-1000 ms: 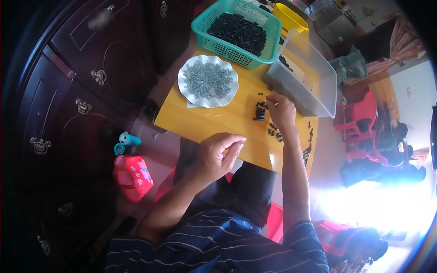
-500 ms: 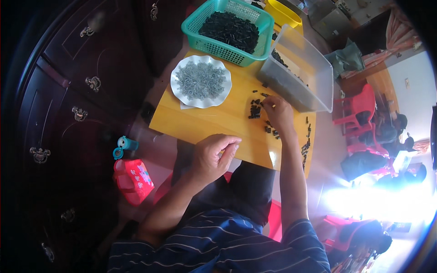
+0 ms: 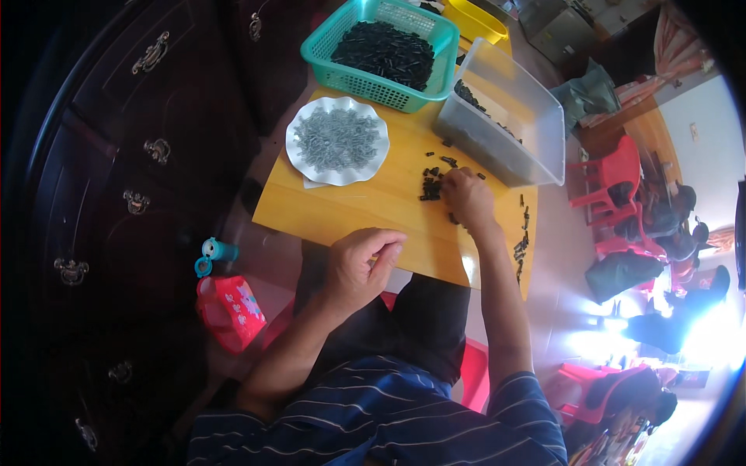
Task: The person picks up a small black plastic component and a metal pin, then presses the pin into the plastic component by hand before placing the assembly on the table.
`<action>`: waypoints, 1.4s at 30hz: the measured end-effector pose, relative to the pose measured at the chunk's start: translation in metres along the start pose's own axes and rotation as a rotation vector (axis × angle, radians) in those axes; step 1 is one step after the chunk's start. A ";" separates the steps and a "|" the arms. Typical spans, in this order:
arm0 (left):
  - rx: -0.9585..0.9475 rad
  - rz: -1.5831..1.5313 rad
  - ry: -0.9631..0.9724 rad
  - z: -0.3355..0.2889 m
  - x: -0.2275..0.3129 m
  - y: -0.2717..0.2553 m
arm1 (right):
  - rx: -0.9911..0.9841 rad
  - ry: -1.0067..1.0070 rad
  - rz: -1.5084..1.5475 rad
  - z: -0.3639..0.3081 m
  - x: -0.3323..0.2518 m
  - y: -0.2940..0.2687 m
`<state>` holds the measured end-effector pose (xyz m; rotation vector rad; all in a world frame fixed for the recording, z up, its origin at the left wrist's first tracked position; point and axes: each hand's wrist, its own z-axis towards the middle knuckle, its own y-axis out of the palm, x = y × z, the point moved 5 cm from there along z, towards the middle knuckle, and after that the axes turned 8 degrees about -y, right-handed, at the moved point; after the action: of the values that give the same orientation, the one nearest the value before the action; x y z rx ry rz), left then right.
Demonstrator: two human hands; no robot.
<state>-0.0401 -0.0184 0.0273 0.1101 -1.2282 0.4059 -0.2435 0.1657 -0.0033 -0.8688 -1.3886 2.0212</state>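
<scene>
One loose cluster of small, black, cylindrical pieces [image 3: 430,189] lies on the yellow, smooth, wood-look tabletop [image 3: 373,213]; they crowd too closely for a sure count. The right hand [image 3: 470,199] bends down at the cluster's right side, fingers curled toward the surface; its fingertips are hidden, so I cannot tell whether they grip a piece. The left hand [image 3: 364,264], over the near edge of the tabletop, has its fingers folded together, thumb close against the index finger.

A ragged line of similar black pieces [image 3: 521,247] runs along the right edge. Beyond the cluster stand three containers: one round white plate with a glossy, fluted rim [image 3: 294,147], heaped with countless small transparent pieces [image 3: 338,140]; one teal plastic basket with perforated walls [image 3: 373,87], holding a mound of black pieces [image 3: 385,53]; and one rectangular, translucent plastic bin [image 3: 474,151], more dark pieces inside. One yellow plastic tub [image 3: 475,22] shows behind them.

To the left, one shiny red bag [image 3: 245,326] sits beside one blue cylindrical flask [image 3: 224,250], lid open. The dark, polished cabinet [image 3: 202,202] shows seven ornate metal handles.
</scene>
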 end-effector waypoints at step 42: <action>-0.076 0.221 0.106 0.000 0.002 0.007 | 0.255 0.039 0.196 -0.056 -0.047 -0.013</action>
<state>-0.0420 -0.0113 0.0285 -0.1122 -1.1532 0.5497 -0.1698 0.1692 0.0044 -0.9531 -1.0288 2.2543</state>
